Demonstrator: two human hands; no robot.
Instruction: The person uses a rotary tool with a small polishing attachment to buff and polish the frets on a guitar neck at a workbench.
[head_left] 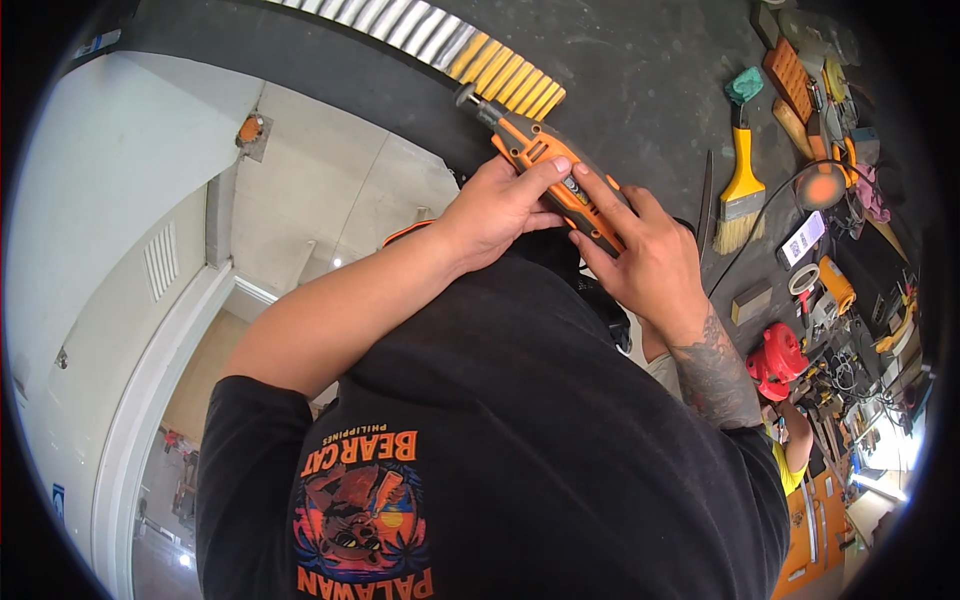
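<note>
An orange and grey hand-held rotary power tool [540, 158] lies slanted above a dark work surface [640, 80], its metal tip pointing up and left. My left hand [495, 205] grips the tool's body from the left, thumb laid across the orange casing. My right hand [645, 255] holds the rear end of the tool, with fingers spread along its side. A tattoo shows on my right forearm. My black printed shirt [500, 430] fills the lower middle of the picture.
A yellow-handled brush [742, 190] lies right of the tool. Further right are a red object [775, 360], tape rolls and several small tools. A yellow and white ribbed strip [500, 65] runs along the top. Another person [790, 440] is at lower right.
</note>
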